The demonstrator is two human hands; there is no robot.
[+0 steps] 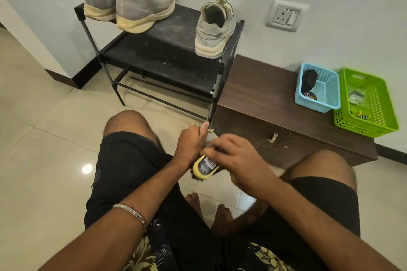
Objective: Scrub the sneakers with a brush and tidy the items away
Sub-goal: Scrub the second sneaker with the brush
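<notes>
Between my knees my left hand (191, 141) grips a beige sneaker (209, 137), which is mostly hidden behind both hands. My right hand (233, 153) holds a yellow-backed brush (204, 168) with a dark label against that sneaker. The matching beige sneaker (212, 29) stands on the right end of the black shoe rack's (167, 50) top shelf. A pair of grey slip-on sneakers (130, 3) with yellowed soles sits on the rack's left end.
A low brown cabinet (275, 103) stands right of the rack against the wall. On it are a blue basket (317, 87) holding a dark item and a green basket (367, 103) with small bits. A wall socket (286, 15) is above. Tiled floor lies to the left.
</notes>
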